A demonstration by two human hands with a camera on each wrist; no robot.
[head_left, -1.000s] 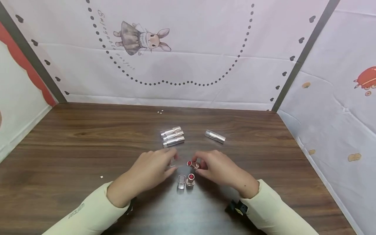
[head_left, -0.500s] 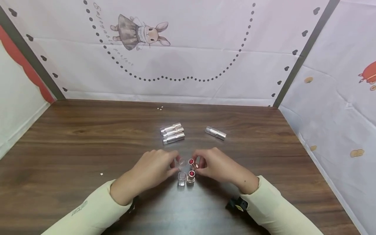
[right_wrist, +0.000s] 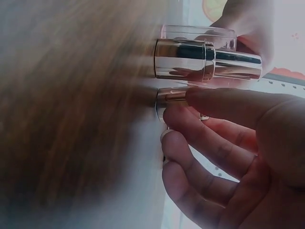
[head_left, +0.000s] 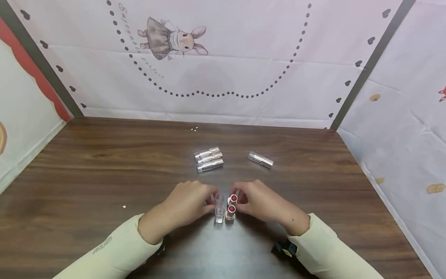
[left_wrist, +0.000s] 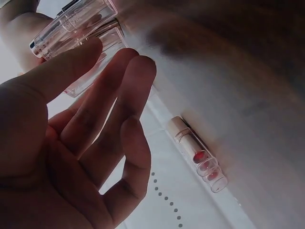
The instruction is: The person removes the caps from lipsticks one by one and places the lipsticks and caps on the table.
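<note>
Nearest the person, a near lipstick [head_left: 230,216] is standing upright on the surface [head_left: 104,166], red end up, with a near cap [head_left: 219,218], clear and upright, standing just to its left; no fingers are holding either. Just beyond, the left hand [head_left: 191,200] is curving its thumb and fingers about a far cap [head_left: 220,199], seemingly in a light pinch, its fingers only part closed. Opposite, the right hand [head_left: 259,200] is pinching a far lipstick [head_left: 232,200] low on its base between thumb and finger, the others bending loosely beneath. The step in hand looks like squaring this second pair up behind the first. That low pinch is serving well, since it is leaving the exposed red untouched; pressing straight down until the base is sitting flat, then parting the fingers sideways, should stop it from tipping. Whether the base is fully flat, I cannot tell. The clear cap, probably light, is calling for a gentler release, and the narrow gap between the lipsticks is leaving little room for a stray knuckle. Farther off, three capped lipsticks [head_left: 209,159] are lying side by side, a lone capped lipstick [head_left: 261,159] is lying to their right, and white bits [head_left: 194,129] are lying behind.
</note>
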